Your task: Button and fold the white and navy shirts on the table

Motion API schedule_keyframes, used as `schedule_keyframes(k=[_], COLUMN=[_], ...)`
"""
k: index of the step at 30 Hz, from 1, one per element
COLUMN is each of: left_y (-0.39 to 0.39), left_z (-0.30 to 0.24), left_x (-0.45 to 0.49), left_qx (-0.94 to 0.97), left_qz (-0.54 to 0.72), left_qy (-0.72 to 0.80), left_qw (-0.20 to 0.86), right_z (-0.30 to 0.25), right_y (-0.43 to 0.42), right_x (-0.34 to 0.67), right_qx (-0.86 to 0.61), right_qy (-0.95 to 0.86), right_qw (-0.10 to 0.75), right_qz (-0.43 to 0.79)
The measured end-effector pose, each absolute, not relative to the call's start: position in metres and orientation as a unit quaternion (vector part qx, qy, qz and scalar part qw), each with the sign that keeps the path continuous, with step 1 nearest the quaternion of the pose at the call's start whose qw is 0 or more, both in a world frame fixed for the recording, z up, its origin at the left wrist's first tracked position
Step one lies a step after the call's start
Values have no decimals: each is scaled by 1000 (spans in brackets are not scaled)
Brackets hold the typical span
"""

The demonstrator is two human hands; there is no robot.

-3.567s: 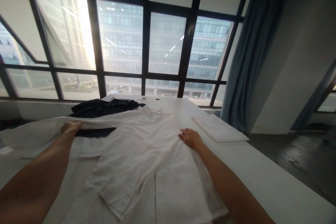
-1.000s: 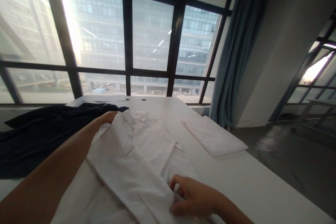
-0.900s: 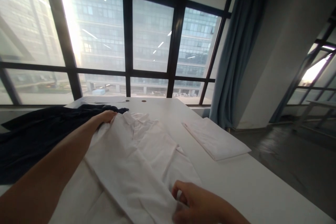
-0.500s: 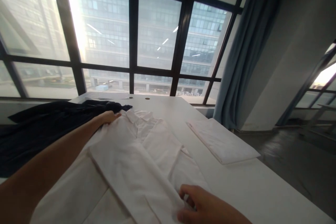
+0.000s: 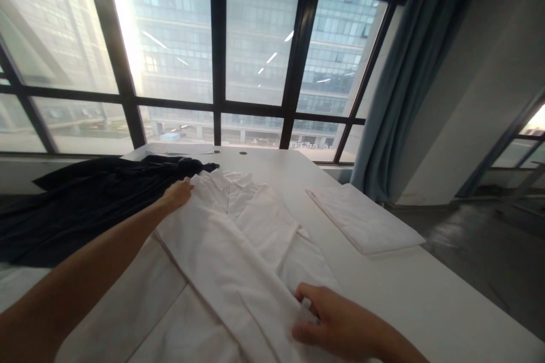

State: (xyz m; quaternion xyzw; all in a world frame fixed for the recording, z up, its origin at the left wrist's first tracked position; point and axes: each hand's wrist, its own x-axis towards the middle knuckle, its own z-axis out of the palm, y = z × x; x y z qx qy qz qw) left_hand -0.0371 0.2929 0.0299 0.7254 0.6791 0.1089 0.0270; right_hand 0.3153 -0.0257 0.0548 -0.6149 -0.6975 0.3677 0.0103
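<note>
A white collared shirt point(image 5: 230, 238) lies spread over the table in front of me, its collar toward the window and one sleeve folded slantwise across its front. My left hand point(image 5: 179, 191) reaches far forward, its fingers closed on the shirt's shoulder left of the collar. Near the cuff end of the folded sleeve, my right hand point(image 5: 326, 317) pinches the white cloth between thumb and fingers. Part of the shirt's left side is hidden under my left forearm.
Left of the shirt lies a dark navy garment point(image 5: 97, 198). A folded white garment point(image 5: 366, 218) rests on the white table point(image 5: 276, 167) to the right. More white cloth point(image 5: 179, 148) lies at the far edge. Beyond are windows and a blue curtain point(image 5: 395, 85).
The view has tilted and shifted slightly. Both hands keep their places on the shirt, and the cloth by the collar lies a little flatter.
</note>
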Motion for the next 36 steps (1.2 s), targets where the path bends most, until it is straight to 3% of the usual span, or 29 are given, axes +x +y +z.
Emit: schedule_keyframes(k=[6,13,18,25,30,36], left_y=[232,186,145,15,-15,-5], left_z=[25,-11,8,15,3,-1], left_x=[-23,-45,-35,-29,-37,-26], left_qx=[765,828,831,951,957,956], left_qz=[61,-3,42,37,16,13], left_qy=[635,560,554,285,268,277], left_qw=[-92,-4,0,113,111,99], right_z=[58,55,57,32,6,18], right_y=[-33,-37,-46,-24,-11,10], right_x=[308,304,301,307,311,324], right_qx=[-643,-596,-638,-604,-630,-615], right_qy=[-693,-721,-725,-787,-766,-773], right_qw=[23,-11,-25,80,-33,-52], right_qz=[325,353,259,93,125,147])
